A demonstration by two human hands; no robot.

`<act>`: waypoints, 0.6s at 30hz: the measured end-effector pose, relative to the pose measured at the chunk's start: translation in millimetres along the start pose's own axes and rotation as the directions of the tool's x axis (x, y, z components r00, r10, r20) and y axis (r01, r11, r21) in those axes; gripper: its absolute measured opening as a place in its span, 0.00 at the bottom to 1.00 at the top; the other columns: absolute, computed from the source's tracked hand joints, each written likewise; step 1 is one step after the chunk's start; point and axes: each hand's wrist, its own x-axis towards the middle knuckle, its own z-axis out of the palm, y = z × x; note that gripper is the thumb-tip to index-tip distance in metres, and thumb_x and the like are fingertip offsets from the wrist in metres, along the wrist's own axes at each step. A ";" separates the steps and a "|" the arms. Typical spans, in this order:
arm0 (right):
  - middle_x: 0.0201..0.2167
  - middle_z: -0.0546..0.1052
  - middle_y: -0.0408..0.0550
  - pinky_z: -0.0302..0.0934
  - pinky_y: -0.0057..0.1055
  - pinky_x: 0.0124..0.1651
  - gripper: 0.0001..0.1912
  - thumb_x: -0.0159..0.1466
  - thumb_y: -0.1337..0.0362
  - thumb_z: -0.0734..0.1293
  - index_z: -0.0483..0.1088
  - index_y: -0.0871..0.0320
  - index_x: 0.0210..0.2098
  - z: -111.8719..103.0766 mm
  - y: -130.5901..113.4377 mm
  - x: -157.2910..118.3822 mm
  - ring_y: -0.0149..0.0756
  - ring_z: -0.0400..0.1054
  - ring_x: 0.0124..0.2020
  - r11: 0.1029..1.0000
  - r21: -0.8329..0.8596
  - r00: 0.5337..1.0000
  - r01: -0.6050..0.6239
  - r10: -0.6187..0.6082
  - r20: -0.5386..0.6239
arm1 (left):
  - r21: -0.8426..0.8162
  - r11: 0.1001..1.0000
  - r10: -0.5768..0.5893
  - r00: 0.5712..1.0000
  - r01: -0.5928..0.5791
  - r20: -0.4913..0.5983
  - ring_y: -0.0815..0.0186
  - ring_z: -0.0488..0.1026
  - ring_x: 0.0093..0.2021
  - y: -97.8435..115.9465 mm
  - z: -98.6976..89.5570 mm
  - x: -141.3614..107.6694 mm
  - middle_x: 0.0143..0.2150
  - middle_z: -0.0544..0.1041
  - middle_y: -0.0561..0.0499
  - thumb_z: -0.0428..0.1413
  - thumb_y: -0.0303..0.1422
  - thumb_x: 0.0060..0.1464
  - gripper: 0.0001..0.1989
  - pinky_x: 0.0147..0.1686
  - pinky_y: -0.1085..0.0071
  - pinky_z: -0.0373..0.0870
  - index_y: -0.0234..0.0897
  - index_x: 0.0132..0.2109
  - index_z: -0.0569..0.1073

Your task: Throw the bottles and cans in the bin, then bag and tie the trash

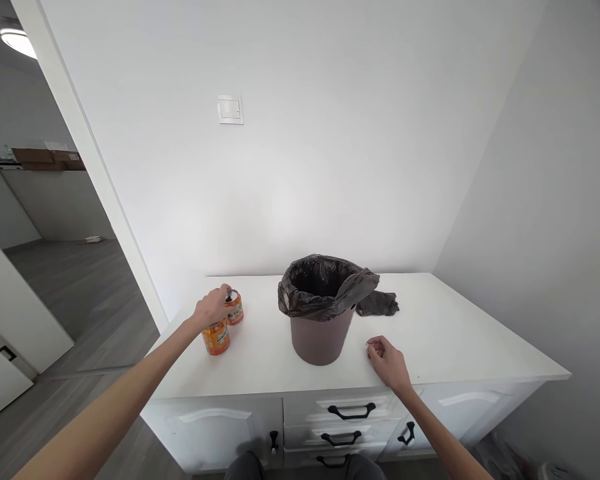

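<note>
Two orange cans stand at the left of the white cabinet top (260, 360). My left hand (213, 308) reaches over the front can (217, 339), its fingers beside the top of the rear can (235, 308); whether it grips either one cannot be made out. In the middle stands a brownish bin (320, 340), lined with a black plastic bag (310, 303) folded over its rim. My right hand (387, 362) rests near the front edge, right of the bin, its fingers curled with nothing visible in them.
A crumpled piece of black plastic (377, 304) lies behind and right of the bin. The wall with a light switch (230, 109) rises behind the cabinet. Black-handled drawers (351, 411) are below the front edge. A doorway opens at the left.
</note>
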 end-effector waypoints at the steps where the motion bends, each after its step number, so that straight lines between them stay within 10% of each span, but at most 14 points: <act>1: 0.29 0.79 0.43 0.62 0.35 0.38 0.11 0.62 0.55 0.60 0.70 0.53 0.38 0.2 0.5 0.1 0.40 0.73 0.29 1.000 -0.004 1.000 0.000 0.000 0.001 | -0.008 1.000 0.007 0.999 -0.007 -0.033 0.46 0.78 0.49 3.9 -7.4 -2.2 0.54 0.79 0.39 0.58 0.45 0.52 0.28 0.42 0.58 0.73 0.42 0.58 0.67; 6: 0.29 0.79 0.43 0.62 0.36 0.38 0.11 0.61 0.56 0.60 0.70 0.53 0.38 0.6 1.3 0.2 0.40 0.73 0.29 1.000 -0.010 1.000 -0.001 0.001 -0.010 | -0.275 0.923 0.124 0.886 -0.268 -0.447 0.52 0.75 0.58 54.0 -73.3 -23.2 0.59 0.77 0.42 0.59 0.53 0.56 0.34 0.51 0.60 0.73 0.42 0.63 0.62; 10: 0.28 0.79 0.43 0.63 0.35 0.38 0.11 0.61 0.56 0.61 0.71 0.53 0.38 0.5 1.3 0.2 0.40 0.73 0.29 1.000 0.004 1.000 0.010 -0.010 -0.018 | -0.432 0.779 0.215 0.841 -0.454 -0.496 0.53 0.77 0.56 122.2 -111.2 -46.7 0.56 0.80 0.45 0.63 0.56 0.52 0.35 0.49 0.60 0.74 0.45 0.60 0.66; 18: 0.28 0.79 0.43 0.63 0.35 0.37 0.10 0.61 0.56 0.61 0.71 0.52 0.37 -1.8 -0.3 1.2 0.40 0.73 0.28 0.998 0.063 1.000 0.020 -0.019 -0.024 | -0.215 0.805 0.510 0.831 -0.553 -0.223 0.45 0.75 0.57 202.8 -50.6 -37.7 0.56 0.80 0.40 0.62 0.52 0.54 0.31 0.54 0.53 0.71 0.41 0.60 0.69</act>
